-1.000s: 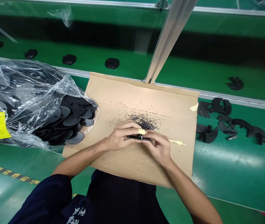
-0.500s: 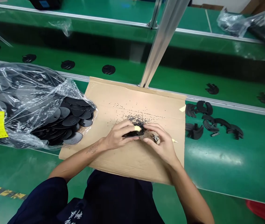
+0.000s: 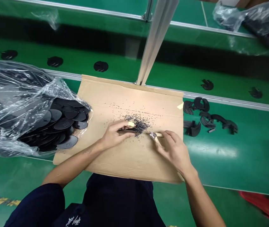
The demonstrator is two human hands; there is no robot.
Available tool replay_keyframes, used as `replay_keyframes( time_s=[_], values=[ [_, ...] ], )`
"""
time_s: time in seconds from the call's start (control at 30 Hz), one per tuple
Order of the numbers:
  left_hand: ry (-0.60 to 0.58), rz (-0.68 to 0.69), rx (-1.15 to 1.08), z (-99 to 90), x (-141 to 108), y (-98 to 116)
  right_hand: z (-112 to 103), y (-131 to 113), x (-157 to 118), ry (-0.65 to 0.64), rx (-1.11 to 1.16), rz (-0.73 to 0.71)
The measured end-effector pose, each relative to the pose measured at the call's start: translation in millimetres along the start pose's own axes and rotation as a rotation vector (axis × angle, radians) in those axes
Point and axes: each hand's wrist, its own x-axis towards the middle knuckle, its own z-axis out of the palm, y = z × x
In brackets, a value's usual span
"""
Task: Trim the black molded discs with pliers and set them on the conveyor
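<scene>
My left hand (image 3: 113,135) pinches a dark, flat plastic part (image 3: 127,132) between thumb and fingers, low over the cardboard sheet (image 3: 122,160). A yellow wrap covers one of its fingertips. To the right, my right hand (image 3: 177,153) is closed around the pale yellow handles of small nippers (image 3: 153,135). The nippers' metal head points left, apart from the part. Beside the part, a heap of tiny black plastic bits (image 3: 141,125) spreads over the cardboard. Fingers hide much of the part, so its full shape cannot be made out.
A clear plastic bag (image 3: 30,91) of black discs (image 3: 64,123) lies at left, overlapping the cardboard. Several curved black pieces (image 3: 193,128) rest on the green table at right. A metal post (image 3: 152,47) rises behind the cardboard. More black parts (image 3: 100,66) line the ledge.
My right hand has moved right and away from my left, turning the nippers so that their head and handles show. The left hand still holds the dark part. The camera view has shifted slightly.
</scene>
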Motion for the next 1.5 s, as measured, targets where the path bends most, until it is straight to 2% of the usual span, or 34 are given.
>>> replay_keyframes(
  time_s=[0.13, 0.2, 0.27, 0.33, 0.37, 0.57, 0.73, 1.17, 1.37, 1.43, 1.5],
  values=[
    [0.007, -0.077, -0.108, -0.3, 2, -4, -7, -6, 31, -0.005, 0.644, 0.09],
    [0.027, -0.094, -0.14, -0.9, 4, -5, -5, -11, 47, -0.082, 0.93, 0.146],
    [0.042, -0.104, -0.147, -1.7, 6, -6, 1, -17, 61, -0.206, 1.072, 0.181],
    [0.041, -0.108, -0.142, -2.6, 7, -6, 9, -22, 67, -0.294, 1.057, 0.165],
    [0.036, -0.108, -0.136, -3.1, 8, -7, 12, -24, 69, -0.29, 0.993, 0.133],
    [-0.015, -0.071, -0.088, -5.8, 11, -8, 24, -22, 63, -0.02, 0.424, -0.221],
    [-0.047, -0.043, -0.096, -6.2, 10, -8, 25, -16, 62, 0.031, 0.311, -0.337],
    [-0.113, -0.049, -0.153, -7.5, 10, -11, 23, -19, 57, 0.015, 0.312, -0.33],
    [-0.111, 0.006, -0.149, -4.9, 13, -7, 21, -22, 59, -0.159, 0.628, -0.161],
    [-0.115, 0.006, -0.133, -5.1, 13, -6, 21, -21, 59, -0.139, 0.627, -0.118],
    [-0.122, 0.001, -0.117, -5.5, 13, -5, 22, -20, 59, -0.05, 0.552, -0.115]
  ],
)
